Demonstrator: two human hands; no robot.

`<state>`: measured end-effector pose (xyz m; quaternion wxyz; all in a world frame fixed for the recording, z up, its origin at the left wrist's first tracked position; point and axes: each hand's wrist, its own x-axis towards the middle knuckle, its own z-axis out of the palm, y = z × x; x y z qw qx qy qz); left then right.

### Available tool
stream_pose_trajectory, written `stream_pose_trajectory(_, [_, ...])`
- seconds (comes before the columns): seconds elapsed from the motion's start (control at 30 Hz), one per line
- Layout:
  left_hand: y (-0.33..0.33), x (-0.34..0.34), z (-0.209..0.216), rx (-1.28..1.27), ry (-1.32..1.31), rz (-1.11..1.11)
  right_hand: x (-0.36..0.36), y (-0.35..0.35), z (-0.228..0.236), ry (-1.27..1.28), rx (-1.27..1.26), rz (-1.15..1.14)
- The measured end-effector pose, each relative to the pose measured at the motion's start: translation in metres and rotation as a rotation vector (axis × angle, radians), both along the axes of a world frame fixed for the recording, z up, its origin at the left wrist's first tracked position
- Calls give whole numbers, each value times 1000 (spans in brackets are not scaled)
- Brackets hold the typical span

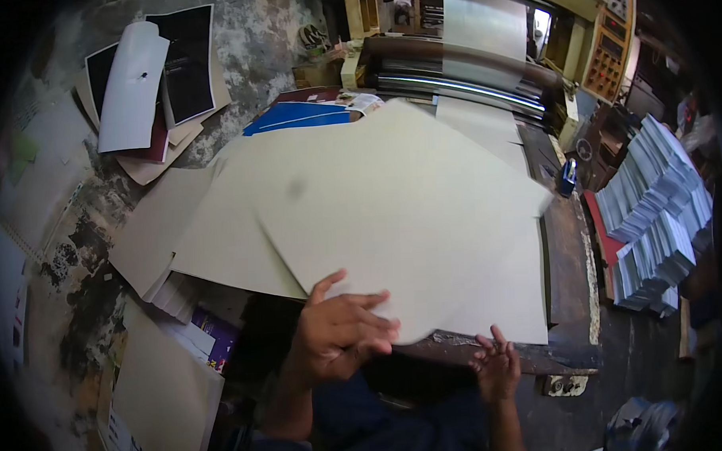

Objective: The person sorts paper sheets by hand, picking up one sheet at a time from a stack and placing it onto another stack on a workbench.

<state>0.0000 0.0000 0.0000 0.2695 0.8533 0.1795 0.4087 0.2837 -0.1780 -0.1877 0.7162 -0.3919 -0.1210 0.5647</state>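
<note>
A large cream sheet of paper or thin card (392,216) lies at a slant over other pale sheets (226,238); its far edges are slightly blurred. My left hand (341,333) is at the near left corner of this sheet, with its fingers apart and partly curled. It does not appear to grip the sheet, though its fingertips overlap the edge. My right hand (497,364) is just below the near right corner of the pale sheet underneath. Its fingers are spread, and nothing shows in them.
Beyond the sheets stands a roller machine (467,83) with a control panel (609,50), a pale sheet running from it. Stacks of folded paper (655,215) are at right. Dark prints (184,65) and a white curled sheet (134,90) lie far left; a blue stapler-like object (568,177) sits right.
</note>
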Motion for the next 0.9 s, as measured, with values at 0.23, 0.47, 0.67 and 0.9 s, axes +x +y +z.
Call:
stream_pose_trajectory(0.23, [-27, 9, 8, 47, 251, -360, 6, -15, 24, -18, 121, -187])
stream_pose_trajectory(0.47, [12, -4, -2, 272, 123, 348, 0, -55, -43, 101, -165, -46])
stream_pose_trajectory(0.67, [27, -11, -22, 200, 153, 403, -37, -78, -49, 63, -339, 64])
stream_pose_trajectory(0.9, [26, 4, -29, -86, 26, 466, -50, -102, -47, 54, -371, 162])
